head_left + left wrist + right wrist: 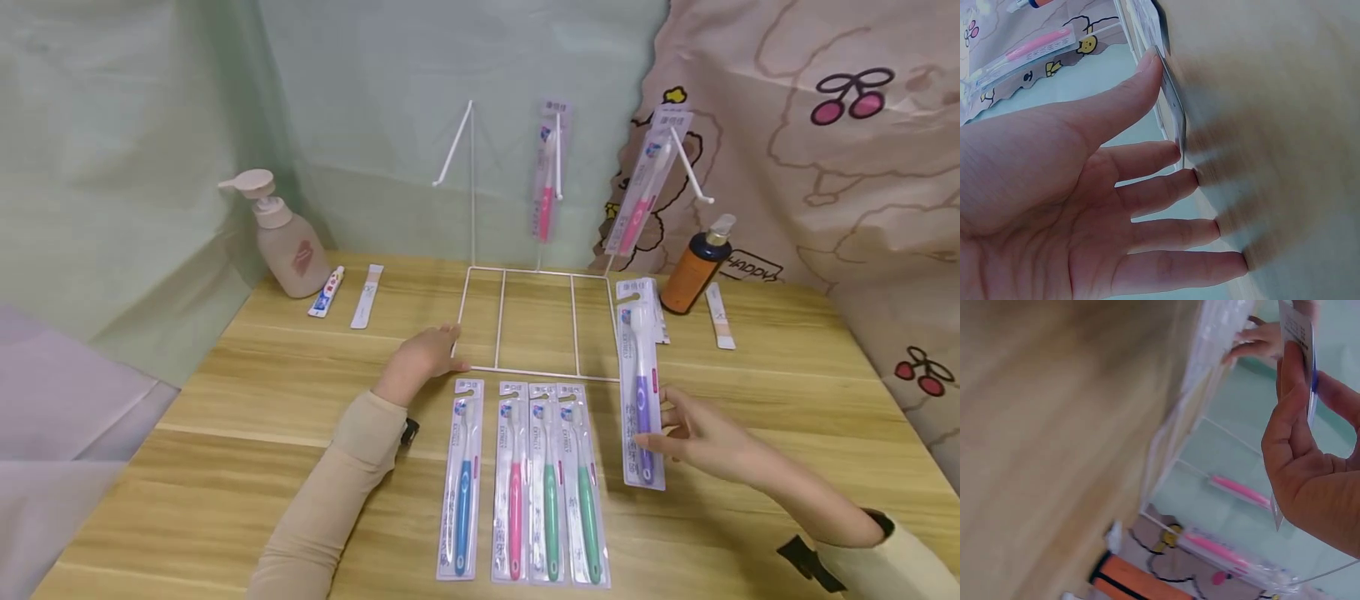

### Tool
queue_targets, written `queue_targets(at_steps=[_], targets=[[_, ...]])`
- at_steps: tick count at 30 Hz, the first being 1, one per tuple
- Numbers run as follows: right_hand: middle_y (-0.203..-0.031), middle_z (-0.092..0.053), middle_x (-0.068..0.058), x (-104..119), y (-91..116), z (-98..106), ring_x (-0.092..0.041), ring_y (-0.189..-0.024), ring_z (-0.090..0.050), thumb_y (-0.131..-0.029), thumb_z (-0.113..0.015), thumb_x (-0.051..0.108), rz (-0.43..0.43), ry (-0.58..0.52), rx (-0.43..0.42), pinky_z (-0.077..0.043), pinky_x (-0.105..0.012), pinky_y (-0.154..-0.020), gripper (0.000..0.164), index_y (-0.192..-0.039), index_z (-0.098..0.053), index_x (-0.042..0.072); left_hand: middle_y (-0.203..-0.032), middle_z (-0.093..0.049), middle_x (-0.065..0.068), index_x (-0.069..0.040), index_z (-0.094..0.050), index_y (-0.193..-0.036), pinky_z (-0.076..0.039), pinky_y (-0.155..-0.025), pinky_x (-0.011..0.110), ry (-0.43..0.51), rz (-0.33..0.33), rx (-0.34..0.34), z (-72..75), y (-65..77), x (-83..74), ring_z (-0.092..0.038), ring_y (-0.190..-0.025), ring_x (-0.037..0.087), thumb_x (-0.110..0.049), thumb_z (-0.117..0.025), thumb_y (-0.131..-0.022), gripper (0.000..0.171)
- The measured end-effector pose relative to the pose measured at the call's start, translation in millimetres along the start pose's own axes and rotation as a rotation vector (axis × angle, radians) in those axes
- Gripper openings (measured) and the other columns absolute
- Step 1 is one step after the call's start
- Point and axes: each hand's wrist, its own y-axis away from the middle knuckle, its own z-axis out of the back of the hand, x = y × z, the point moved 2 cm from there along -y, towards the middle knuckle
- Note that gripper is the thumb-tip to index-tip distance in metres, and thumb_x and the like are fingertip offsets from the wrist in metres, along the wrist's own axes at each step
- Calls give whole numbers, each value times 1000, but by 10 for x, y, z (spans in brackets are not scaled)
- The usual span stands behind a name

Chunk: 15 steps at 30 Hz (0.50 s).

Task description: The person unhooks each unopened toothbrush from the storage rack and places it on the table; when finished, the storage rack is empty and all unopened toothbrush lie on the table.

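My right hand [697, 437] pinches a purple toothbrush in its blister pack [637, 392], thumb in front and fingers behind. The pack is held upright above the table, right of the wire rack's base; the right wrist view shows the hand [1310, 450] gripping it edge-on. At the front left corner of the white wire display rack [536, 372], my left hand [423, 358] rests with fingertips on the table and its thumb at the wire. Its fingers [1166, 234] look nearly straight in the left wrist view. Pink packaged toothbrushes hang on the middle hook [551, 175] and right hook [648, 183]; the left hook [453, 143] is bare.
Blue [461, 483], pink [512, 483] and two green packaged toothbrushes [551, 500] lie in front of the rack. A pump bottle [292, 250], toothpaste tube [326, 292] and sachet [367, 297] are left; an orange bottle [693, 271] and another sachet [721, 317] stand right.
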Motion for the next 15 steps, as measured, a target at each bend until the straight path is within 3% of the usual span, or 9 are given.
queue_targets(at_steps=[3, 9, 12, 15], targets=[[-105, -63, -23, -121, 52, -41, -25, -86, -65, -86, -67, 24, -56, -26, 38, -57, -36, -69, 76, -136, -25, -13, -152, -18, 19, -2, -20, -148, -21, -114, 46, 2, -3, 4, 9, 8, -14, -21, -139, 36, -36, -58, -91, 76], [-99, -66, -17, -357, 173, -152, -25, -85, -65, -88, -65, 18, -60, -144, 176, -56, -33, -70, 57, -124, -33, -12, -153, -18, 18, -2, -20, -148, -21, -114, 46, -6, 5, 9, 18, 17, -26, -21, -139, 36, -36, -57, -91, 76], [-97, -65, -16, -447, 234, -219, -25, -84, -65, -89, -63, 18, -74, -175, 229, -55, -30, -70, 57, -126, -32, -12, -153, -18, 18, -2, -20, -148, -22, -114, 45, -9, 8, 11, 18, 12, -24, -21, -139, 35, -36, -57, -91, 76], [-96, -64, -13, -507, 292, -291, -24, -83, -63, -89, -63, 19, -111, -216, 281, -54, -28, -67, 70, -134, -22, -16, -152, -19, 19, -1, -20, -148, -22, -114, 45, -12, 5, 9, 15, 9, -20, -22, -139, 35, -36, -57, -91, 76]])
